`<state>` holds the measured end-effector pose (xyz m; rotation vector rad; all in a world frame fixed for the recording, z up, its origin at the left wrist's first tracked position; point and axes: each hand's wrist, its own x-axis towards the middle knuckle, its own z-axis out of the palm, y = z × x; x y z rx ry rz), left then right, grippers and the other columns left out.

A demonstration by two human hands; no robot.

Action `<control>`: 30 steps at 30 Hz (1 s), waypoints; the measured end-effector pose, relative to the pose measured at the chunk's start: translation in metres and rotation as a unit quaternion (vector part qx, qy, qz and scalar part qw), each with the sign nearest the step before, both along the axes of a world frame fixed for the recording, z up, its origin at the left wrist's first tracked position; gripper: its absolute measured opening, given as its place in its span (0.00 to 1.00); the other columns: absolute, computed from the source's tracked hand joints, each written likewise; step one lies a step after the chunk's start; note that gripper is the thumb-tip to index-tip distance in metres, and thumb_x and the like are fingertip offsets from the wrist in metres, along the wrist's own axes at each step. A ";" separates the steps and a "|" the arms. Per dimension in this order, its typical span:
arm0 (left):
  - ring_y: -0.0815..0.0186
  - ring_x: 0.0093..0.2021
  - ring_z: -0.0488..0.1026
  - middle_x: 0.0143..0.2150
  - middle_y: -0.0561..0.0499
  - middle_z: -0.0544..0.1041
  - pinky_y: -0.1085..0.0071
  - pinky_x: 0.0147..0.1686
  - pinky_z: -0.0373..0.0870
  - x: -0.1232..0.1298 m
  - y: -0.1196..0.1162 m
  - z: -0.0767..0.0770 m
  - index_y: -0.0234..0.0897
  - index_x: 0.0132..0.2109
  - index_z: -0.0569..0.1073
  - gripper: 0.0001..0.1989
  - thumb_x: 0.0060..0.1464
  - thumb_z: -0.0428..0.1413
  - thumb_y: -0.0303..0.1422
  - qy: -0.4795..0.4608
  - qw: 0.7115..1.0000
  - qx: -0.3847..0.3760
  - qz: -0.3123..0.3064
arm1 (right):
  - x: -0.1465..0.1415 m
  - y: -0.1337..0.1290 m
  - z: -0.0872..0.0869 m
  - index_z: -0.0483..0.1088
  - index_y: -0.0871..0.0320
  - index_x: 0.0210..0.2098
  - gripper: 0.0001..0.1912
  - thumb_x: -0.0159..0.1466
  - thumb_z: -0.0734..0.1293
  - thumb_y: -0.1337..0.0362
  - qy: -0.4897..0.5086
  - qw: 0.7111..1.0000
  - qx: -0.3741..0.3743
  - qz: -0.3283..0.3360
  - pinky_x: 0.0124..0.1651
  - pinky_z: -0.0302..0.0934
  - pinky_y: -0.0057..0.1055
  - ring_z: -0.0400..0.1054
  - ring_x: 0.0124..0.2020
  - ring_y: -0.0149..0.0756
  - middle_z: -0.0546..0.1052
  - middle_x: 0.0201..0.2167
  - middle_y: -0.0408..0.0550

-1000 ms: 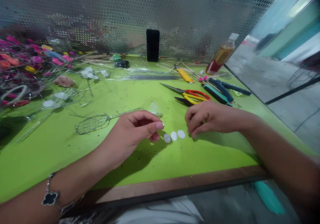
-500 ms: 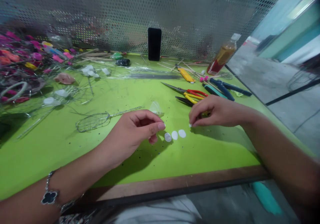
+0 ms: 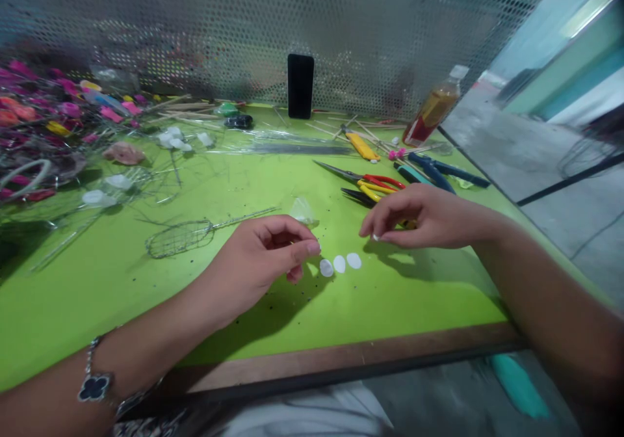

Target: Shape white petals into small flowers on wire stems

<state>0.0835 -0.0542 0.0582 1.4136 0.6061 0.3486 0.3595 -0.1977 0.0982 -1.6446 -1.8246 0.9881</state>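
Note:
My left hand [image 3: 273,255] is closed in a pinch, thumb against index finger, left of three flat white discs. A speck of white shows at its fingertips, too small to name. The discs lie in a slanting row: the left disc [image 3: 326,267], the middle disc [image 3: 339,264] and the right disc [image 3: 353,261]. Above and right of them, my right hand [image 3: 419,219] holds a small white piece [image 3: 375,237] between thumb and fingers. Behind that hand are red-handled pliers [image 3: 383,181] and a yellow-handled tool [image 3: 370,191], partly hidden.
A wire racket shape [image 3: 180,238] lies left on the green table [image 3: 160,320]. Pink flowers and wrappings [image 3: 68,108] crowd the far left. At the back stand a phone [image 3: 301,86] and a bottle [image 3: 433,108]. A yellow cutter [image 3: 361,144] and blue-handled pliers [image 3: 439,172] lie right.
My right hand's fingertips have shifted slightly left and up, and the white piece now sits between the thumb and the fingers. My left hand and the discs look the same.

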 end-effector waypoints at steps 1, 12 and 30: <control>0.69 0.23 0.74 0.27 0.53 0.81 0.74 0.26 0.70 0.000 0.000 0.000 0.38 0.34 0.85 0.11 0.52 0.75 0.38 0.002 1.000 0.002 0.001 | 0.000 0.000 -0.001 0.84 0.53 0.42 0.05 0.67 0.75 0.61 0.010 1.000 -0.018 -0.004 0.45 0.78 0.30 0.83 0.42 0.37 0.88 0.44 0.47; 0.71 0.23 0.73 0.27 0.53 0.80 0.77 0.25 0.69 0.000 0.001 0.000 0.39 0.35 0.85 0.11 0.51 0.75 0.39 0.003 1.000 0.003 -0.006 | 0.002 0.004 -0.010 0.88 0.53 0.40 0.12 0.65 0.79 0.52 -0.001 0.996 -0.089 0.015 0.37 0.73 0.27 0.83 0.34 0.37 0.88 0.33 0.45; 0.73 0.24 0.72 0.27 0.55 0.79 0.78 0.26 0.69 0.001 0.000 0.003 0.37 0.35 0.84 0.09 0.53 0.74 0.36 0.015 1.000 0.003 -0.012 | -0.001 0.006 -0.008 0.87 0.55 0.46 0.12 0.70 0.74 0.56 -0.025 0.995 -0.078 0.060 0.50 0.74 0.32 0.84 0.44 0.40 0.88 0.45 0.50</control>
